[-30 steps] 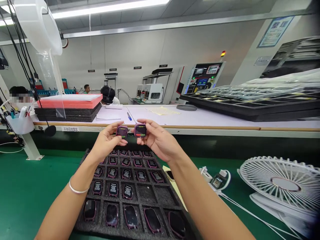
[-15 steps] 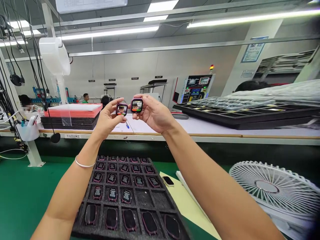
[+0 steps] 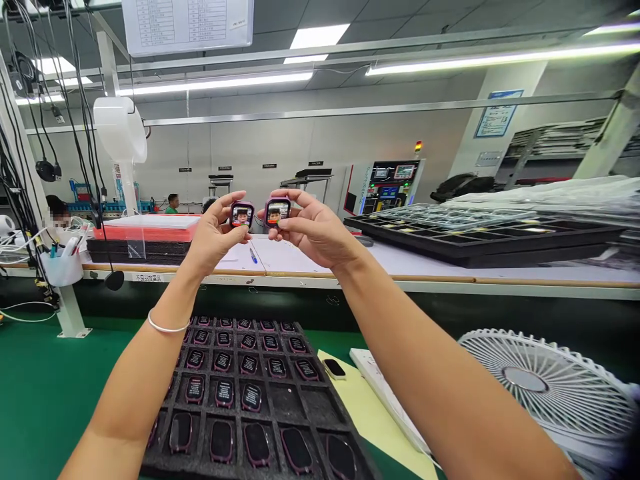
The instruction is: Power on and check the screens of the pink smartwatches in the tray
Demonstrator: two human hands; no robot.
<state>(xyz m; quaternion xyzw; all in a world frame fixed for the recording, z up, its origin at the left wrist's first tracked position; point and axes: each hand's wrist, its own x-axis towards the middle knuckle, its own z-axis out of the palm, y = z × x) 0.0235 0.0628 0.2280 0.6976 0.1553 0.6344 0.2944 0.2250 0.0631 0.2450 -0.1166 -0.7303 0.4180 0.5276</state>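
1. One pink watch body (image 3: 242, 215) is pinched at its edges by the left hand (image 3: 213, 237).
2. A second watch body (image 3: 277, 211), just right of it, is pinched by the right hand (image 3: 310, 230).
3. Both are held upright, side by side, screens facing near, high above the foam tray (image 3: 273, 400).

Two lit watch units held up (image 3: 242, 215), one foam tray (image 3: 305, 403), one white fan (image 3: 545, 387), one blue pen (image 3: 253, 255)
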